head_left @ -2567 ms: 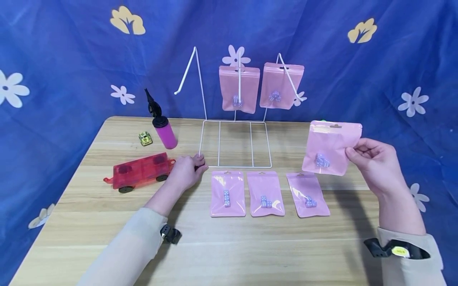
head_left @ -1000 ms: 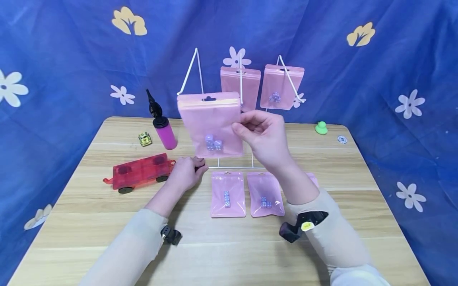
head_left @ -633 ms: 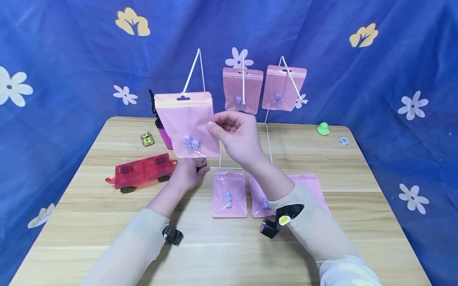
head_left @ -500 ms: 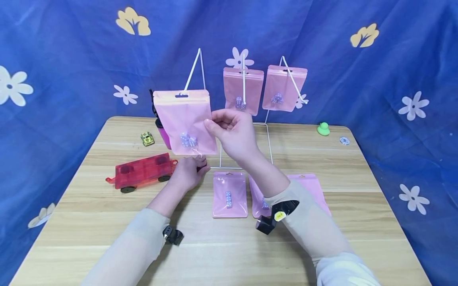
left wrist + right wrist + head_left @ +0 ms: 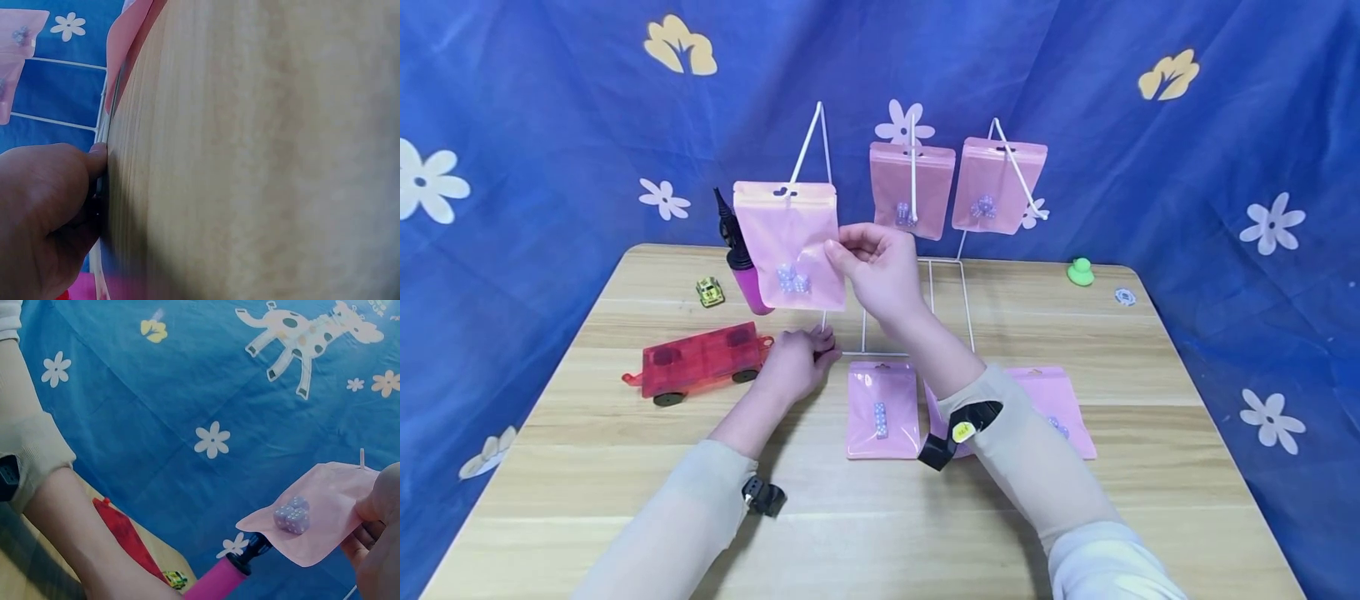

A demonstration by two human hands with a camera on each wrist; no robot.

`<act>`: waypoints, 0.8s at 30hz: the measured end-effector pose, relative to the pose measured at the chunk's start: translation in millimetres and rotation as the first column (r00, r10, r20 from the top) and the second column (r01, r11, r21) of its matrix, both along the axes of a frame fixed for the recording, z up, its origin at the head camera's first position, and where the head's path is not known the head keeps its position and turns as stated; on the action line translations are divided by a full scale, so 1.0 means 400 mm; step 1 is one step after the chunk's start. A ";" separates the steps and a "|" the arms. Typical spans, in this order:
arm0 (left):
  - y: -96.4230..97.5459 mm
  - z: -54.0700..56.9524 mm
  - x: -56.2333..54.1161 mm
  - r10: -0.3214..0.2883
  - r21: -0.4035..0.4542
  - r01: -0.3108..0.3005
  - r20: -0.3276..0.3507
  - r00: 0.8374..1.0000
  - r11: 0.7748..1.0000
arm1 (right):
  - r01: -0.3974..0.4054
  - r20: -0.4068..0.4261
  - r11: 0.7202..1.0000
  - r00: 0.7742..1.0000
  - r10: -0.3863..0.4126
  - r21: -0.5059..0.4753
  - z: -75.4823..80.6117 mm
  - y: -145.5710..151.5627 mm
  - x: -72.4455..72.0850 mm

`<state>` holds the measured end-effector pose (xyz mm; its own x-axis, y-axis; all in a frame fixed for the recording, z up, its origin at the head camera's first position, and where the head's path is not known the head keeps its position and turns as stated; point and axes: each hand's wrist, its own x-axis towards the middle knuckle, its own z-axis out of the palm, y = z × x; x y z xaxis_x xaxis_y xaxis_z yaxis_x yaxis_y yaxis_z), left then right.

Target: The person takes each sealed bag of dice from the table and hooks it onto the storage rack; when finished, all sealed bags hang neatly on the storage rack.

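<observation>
My right hand pinches the right edge of a pink zip bag with several pale purple dice in it. The bag is raised at the left hook of a white wire rack. That hook's end shows at the bag's hang hole, and in the right wrist view a prong sticks out past the bag's top. Low at the rack's front left corner, my left hand pinches the wire base. Similar pink bags hang on the middle hook and the right hook.
Three more bags lie in front of the rack: a left one, a right one, and one mostly under my right forearm. A red toy wagon, toy car and magenta pump stand left; a green duck and chip right.
My right hand has carried the bag from the table's right side across to the left hook, then slightly up and back, bringing its hole onto the hook's end. The left hand stays on the rack.
</observation>
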<state>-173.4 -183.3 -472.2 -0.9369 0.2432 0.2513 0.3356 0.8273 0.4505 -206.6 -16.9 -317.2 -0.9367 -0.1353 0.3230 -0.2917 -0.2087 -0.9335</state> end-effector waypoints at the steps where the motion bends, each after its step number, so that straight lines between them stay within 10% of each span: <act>1: 0.000 0.000 0.000 0.000 0.005 0.000 0.016 1.000 1.000 | 0.009 0.006 1.000 1.000 -0.009 0.001 -0.002 -0.001 -0.008; 24: 0.002 0.013 -0.007 0.028 -0.002 -0.028 0.139 0.990 1.000 | 0.229 0.023 0.969 0.972 -0.232 0.093 -0.010 -0.046 -0.198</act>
<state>-176.4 -182.7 -467.2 -0.9691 0.2165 0.1185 0.2467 0.8353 0.4913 -285.8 -35.3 -321.2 -0.9560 0.0591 0.2873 -0.2904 -0.0550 -0.9553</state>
